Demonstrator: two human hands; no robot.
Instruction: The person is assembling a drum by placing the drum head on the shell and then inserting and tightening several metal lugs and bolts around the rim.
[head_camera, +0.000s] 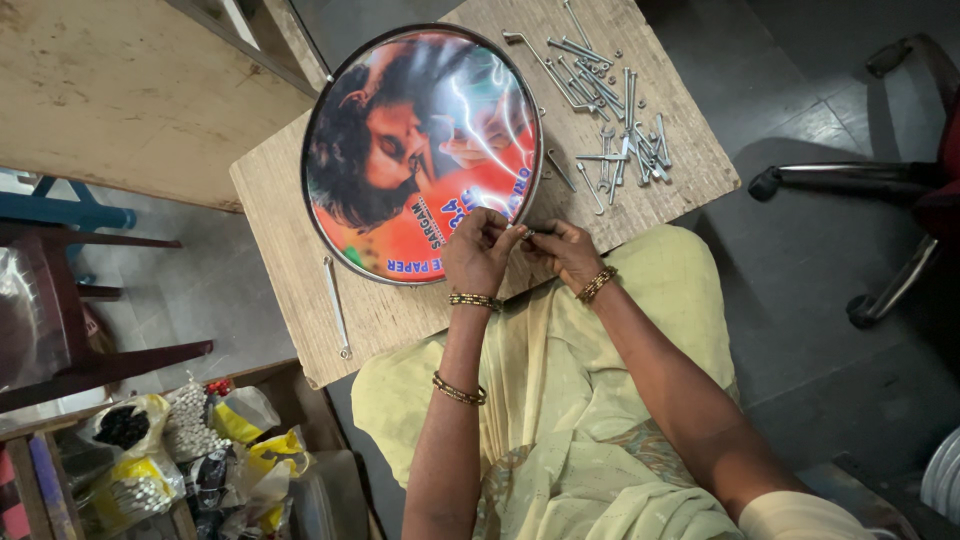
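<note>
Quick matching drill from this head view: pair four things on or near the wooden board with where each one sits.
Things:
1. round printed drum frame
2. pile of metal hook bolts
3. lone long rod
4. bags of small hardware

Places:
A. lower left, below the board
B. centre of the board, near edge at both hands
C. board's upper right area
D. board's left part, beside the frame

Pairs: 1-B, 2-C, 3-D, 4-A

The left hand and right hand pinch a small metal piece at the frame's rim.
</note>
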